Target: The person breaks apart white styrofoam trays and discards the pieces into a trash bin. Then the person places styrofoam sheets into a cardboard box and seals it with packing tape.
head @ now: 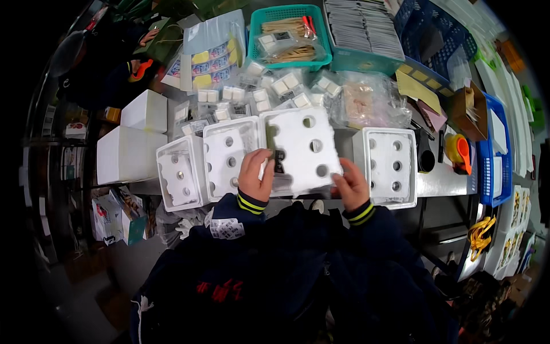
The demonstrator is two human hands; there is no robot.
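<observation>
A white foam insert (296, 148) with round holes lies tilted over an open foam box (281, 112) in front of me. At its lower right corner, my right hand (353, 182) pinches the edge between thumb and fingers. My left hand (256, 176) is at the left side of the same box, fingers bent near its rim. Whether those fingers grip the rim or only touch it is unclear. Dark packets (279, 161) show through a gap beside the insert. To the left stand two foam boxes (207, 165) (162, 182) with holed inserts inside, and another foam box (413, 167) stands to the right.
Clear packs of white blocks (285, 84) are piled behind the boxes. Beyond them is a green basket (253, 38) of wooden sticks. Closed white foam boxes (124, 155) stand at left; a tape dispenser (462, 152) and blue crate (487, 189) at right. Another person's hand (149, 37) shows upper left.
</observation>
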